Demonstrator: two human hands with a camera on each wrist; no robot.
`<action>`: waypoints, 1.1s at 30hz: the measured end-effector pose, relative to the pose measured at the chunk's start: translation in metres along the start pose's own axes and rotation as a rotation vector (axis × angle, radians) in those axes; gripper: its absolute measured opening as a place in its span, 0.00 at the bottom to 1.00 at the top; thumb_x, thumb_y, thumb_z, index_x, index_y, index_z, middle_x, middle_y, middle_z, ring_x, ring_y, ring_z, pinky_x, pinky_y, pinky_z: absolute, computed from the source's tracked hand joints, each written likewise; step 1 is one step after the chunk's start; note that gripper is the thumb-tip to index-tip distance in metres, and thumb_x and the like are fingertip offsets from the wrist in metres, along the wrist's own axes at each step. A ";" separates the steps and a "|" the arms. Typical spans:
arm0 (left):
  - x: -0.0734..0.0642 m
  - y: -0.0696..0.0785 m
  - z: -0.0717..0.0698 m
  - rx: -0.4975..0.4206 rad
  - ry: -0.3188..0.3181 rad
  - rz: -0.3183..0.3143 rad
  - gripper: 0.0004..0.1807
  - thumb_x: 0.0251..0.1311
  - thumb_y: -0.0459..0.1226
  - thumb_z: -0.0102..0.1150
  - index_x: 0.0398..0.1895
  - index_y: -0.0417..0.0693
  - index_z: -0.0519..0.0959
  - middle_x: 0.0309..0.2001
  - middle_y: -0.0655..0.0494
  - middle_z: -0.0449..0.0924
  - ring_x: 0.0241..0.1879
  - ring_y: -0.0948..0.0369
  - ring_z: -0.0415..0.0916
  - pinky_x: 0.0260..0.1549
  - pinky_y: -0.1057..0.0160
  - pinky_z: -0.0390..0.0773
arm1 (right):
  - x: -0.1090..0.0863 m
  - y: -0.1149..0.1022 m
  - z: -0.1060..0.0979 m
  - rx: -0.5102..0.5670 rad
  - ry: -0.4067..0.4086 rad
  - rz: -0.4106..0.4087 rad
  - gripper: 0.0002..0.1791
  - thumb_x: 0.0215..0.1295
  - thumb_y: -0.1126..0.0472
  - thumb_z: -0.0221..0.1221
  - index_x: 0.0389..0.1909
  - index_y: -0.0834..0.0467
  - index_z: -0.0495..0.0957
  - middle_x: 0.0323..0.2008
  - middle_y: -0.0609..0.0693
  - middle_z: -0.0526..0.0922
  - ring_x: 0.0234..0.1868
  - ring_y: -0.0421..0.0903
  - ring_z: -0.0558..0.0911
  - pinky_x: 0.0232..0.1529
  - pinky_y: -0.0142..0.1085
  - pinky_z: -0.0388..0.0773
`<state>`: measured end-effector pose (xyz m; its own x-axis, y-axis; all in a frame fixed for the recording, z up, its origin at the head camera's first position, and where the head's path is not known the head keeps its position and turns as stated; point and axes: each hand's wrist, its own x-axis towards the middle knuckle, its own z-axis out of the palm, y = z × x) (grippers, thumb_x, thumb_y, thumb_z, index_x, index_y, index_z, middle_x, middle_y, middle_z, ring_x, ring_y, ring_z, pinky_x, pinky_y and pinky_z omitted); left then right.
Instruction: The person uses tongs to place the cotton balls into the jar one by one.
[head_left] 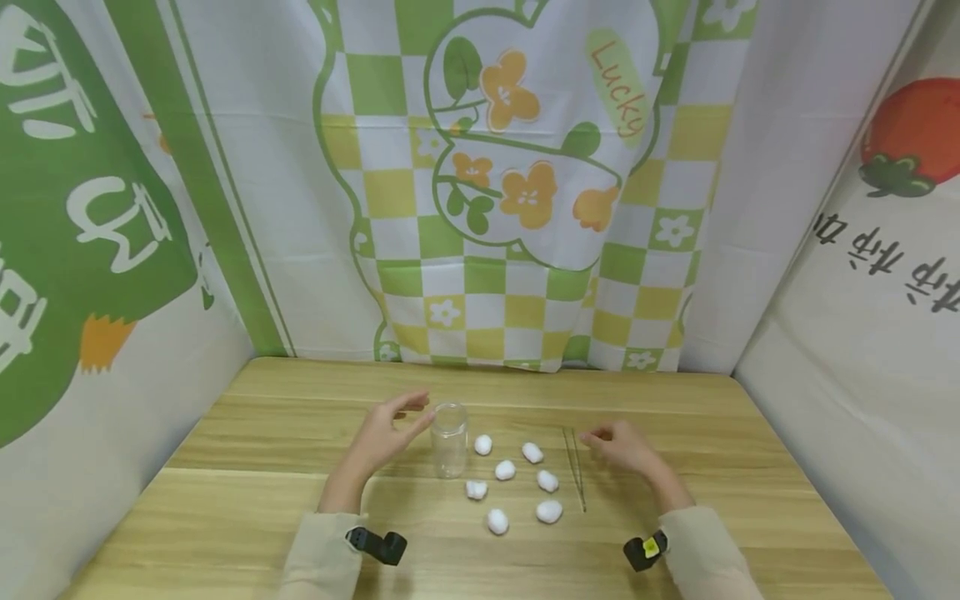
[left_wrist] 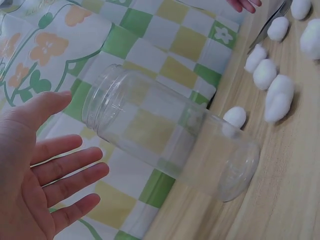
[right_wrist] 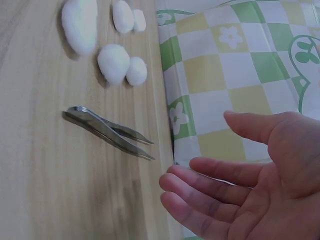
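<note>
A clear lidless jar [head_left: 450, 446] stands upright on the wooden table. Just left of its rim is my left hand [head_left: 388, 429], thumb and fingers spread apart in the left wrist view, holding nothing. Metal tweezers [right_wrist: 107, 131] lie on the table, their two tips parted and pointing away from me. My right hand [head_left: 621, 446] hovers close to the right of the tweezers, its fingers loosely extended and nothing in them. Between the jar and the tweezers several white cotton balls [head_left: 506, 470] are scattered; one [left_wrist: 234, 118] sits right beside the jar's base.
The wooden table [head_left: 225, 500] ends at a hanging cloth [head_left: 480, 275] with green and yellow checks at the back. Printed cloths also hang at the left and right sides. Each wrist wears a small black camera [head_left: 378, 546].
</note>
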<state>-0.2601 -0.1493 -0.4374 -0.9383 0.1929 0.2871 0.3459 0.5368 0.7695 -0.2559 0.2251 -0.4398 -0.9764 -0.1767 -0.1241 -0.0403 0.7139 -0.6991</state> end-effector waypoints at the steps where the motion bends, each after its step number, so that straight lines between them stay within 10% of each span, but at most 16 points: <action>1: 0.000 0.000 0.001 -0.013 0.001 -0.001 0.25 0.63 0.45 0.60 0.60 0.40 0.75 0.56 0.42 0.81 0.56 0.48 0.79 0.60 0.46 0.76 | -0.001 0.001 0.001 0.032 -0.012 0.011 0.24 0.70 0.53 0.55 0.49 0.73 0.77 0.37 0.64 0.85 0.34 0.50 0.84 0.35 0.42 0.85; 24: -0.007 -0.008 0.010 -0.238 -0.103 -0.025 0.32 0.58 0.40 0.65 0.65 0.39 0.69 0.64 0.41 0.74 0.64 0.45 0.71 0.66 0.45 0.71 | -0.012 0.006 0.018 0.260 -0.133 0.095 0.19 0.68 0.61 0.56 0.46 0.76 0.75 0.27 0.53 0.80 0.28 0.41 0.79 0.31 0.33 0.83; 33: -0.006 -0.009 0.017 -0.267 -0.093 0.004 0.38 0.50 0.36 0.72 0.65 0.36 0.68 0.66 0.37 0.70 0.66 0.42 0.69 0.67 0.45 0.69 | -0.013 0.007 0.028 0.322 -0.064 0.195 0.15 0.61 0.66 0.62 0.42 0.75 0.77 0.27 0.53 0.81 0.27 0.42 0.81 0.31 0.36 0.87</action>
<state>-0.2573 -0.1412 -0.4559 -0.9292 0.2754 0.2466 0.3272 0.3028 0.8951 -0.2380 0.2133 -0.4634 -0.9435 -0.1078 -0.3132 0.2235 0.4905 -0.8423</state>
